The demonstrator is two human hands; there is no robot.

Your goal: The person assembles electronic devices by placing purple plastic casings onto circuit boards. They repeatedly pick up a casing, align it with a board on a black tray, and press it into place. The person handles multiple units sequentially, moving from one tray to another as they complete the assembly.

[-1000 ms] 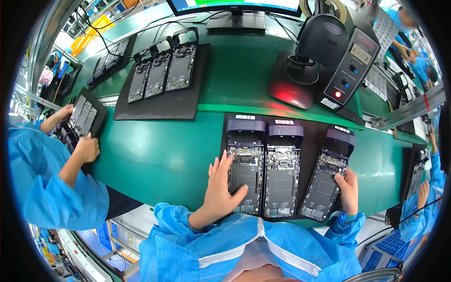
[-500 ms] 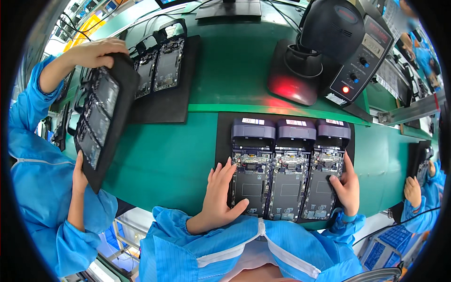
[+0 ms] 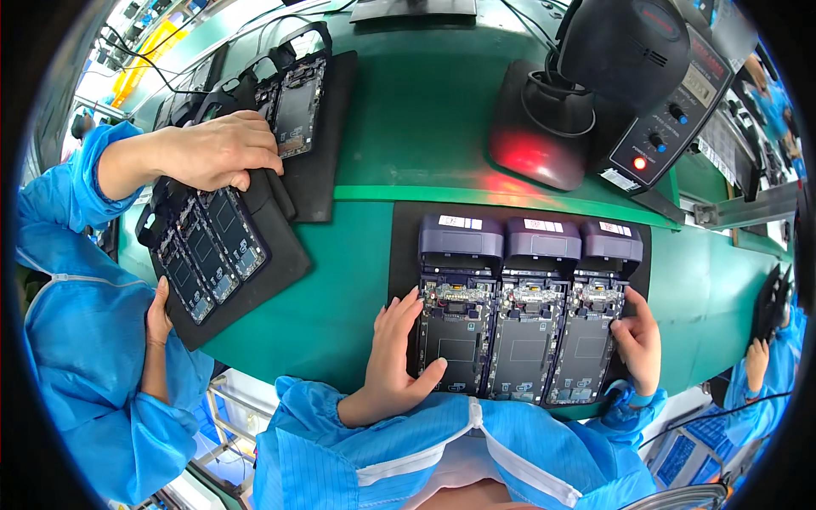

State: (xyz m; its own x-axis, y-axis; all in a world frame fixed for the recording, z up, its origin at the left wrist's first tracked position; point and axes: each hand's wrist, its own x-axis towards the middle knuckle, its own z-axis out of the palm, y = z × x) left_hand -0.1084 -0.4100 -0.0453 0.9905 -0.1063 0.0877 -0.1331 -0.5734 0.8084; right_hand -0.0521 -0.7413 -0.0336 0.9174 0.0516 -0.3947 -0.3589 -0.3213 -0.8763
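Observation:
Side by side on a black mat (image 3: 404,242) lie three opened handheld devices, each with a dark purple hood at its far end and a bare circuit board below: the left device (image 3: 452,340), the middle device (image 3: 517,340) and the right device (image 3: 580,340). My left hand (image 3: 395,353) rests along the outer edge of the left device, fingers stretched and thumb apart. At the outer edge of the right device is my right hand (image 3: 639,344), its thumb and fingers apart; some fingers are partly hidden. Neither hand has lifted anything.
A black scanner on a stand (image 3: 544,127) and a control box with knobs (image 3: 671,119) stand at the far right. To the left, a co-worker's hands (image 3: 212,153) hold a black mat (image 3: 276,246) with similar devices. Another loaded mat (image 3: 319,187) lies behind it.
My right thumb has slid off the face of the right device to its edge. My left hand has hardly moved. The co-worker's mat has tipped from steep to flatter, nearer the table.

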